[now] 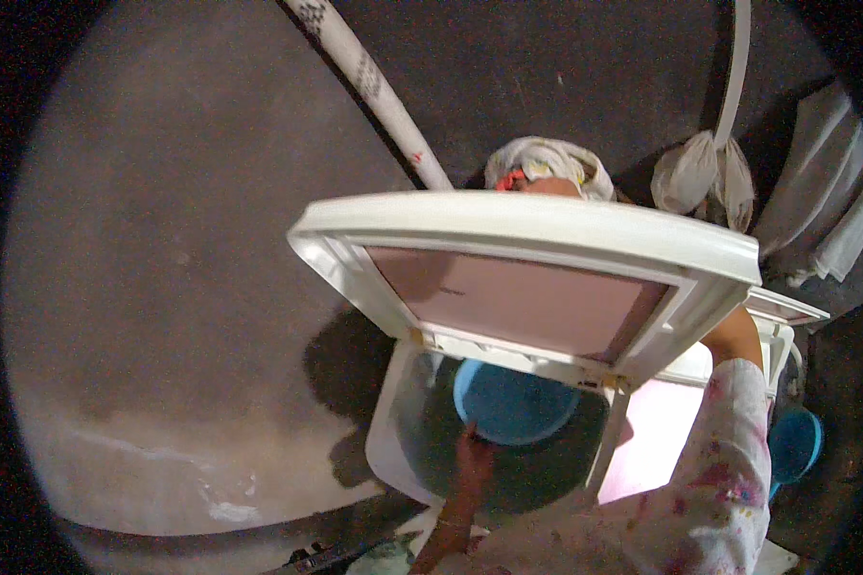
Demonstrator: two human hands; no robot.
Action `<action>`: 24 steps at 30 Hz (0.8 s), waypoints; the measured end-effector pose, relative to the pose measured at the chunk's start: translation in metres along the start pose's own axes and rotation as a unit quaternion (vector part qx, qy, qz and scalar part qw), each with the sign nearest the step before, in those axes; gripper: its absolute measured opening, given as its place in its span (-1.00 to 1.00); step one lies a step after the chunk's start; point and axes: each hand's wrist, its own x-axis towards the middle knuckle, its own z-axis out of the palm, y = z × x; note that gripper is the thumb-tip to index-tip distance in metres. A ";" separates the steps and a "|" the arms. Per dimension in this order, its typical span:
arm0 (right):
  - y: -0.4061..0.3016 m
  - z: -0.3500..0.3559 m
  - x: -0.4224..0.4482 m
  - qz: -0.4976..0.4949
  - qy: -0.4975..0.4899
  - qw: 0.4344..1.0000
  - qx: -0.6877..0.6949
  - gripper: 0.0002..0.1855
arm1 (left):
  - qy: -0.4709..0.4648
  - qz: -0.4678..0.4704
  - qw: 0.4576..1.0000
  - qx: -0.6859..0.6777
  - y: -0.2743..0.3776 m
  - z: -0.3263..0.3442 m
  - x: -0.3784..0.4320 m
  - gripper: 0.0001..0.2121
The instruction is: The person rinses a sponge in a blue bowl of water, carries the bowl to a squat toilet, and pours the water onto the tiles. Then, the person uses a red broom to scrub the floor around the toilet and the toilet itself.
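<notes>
My left hand (pixel 475 453) reaches down into the open tub (pixel 410 431) of a white washing machine. Its fingers grip the near rim of a round blue plastic basin (pixel 521 406). The tub's raised white lid (pixel 518 302), with a pinkish panel, stands between me and the wall. My right arm (pixel 730 431), in a floral sleeve, passes behind this lid. A patch of skin, seemingly my right hand (pixel 555 188), shows above the lid's top edge against a bunched white patterned cloth (pixel 554 154). Its fingers are hidden.
Right of the tub is the machine's brightly lit second section (pixel 651 438). Another blue plastic vessel (pixel 795 445) sits farther right. A pale pipe (pixel 374 83) runs down behind the lid. Translucent plastic bags (pixel 701 176) and a white cloth (pixel 823 187) hang at upper right.
</notes>
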 end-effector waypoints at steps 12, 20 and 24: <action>0.006 -0.014 -0.029 -0.070 0.001 0.997 -0.042 -0.55 | -0.077 0.087 0.993 0.025 0.003 0.008 0.036 -0.69; -0.005 0.040 -0.043 -0.149 -0.239 0.949 -0.144 -0.56 | -0.005 0.139 0.987 0.083 -0.022 -0.032 0.086 -0.80; -0.009 0.074 -0.046 -0.199 -0.355 0.891 -0.202 -0.56 | 0.056 -0.023 0.994 -0.091 -0.022 -0.009 0.091 -0.87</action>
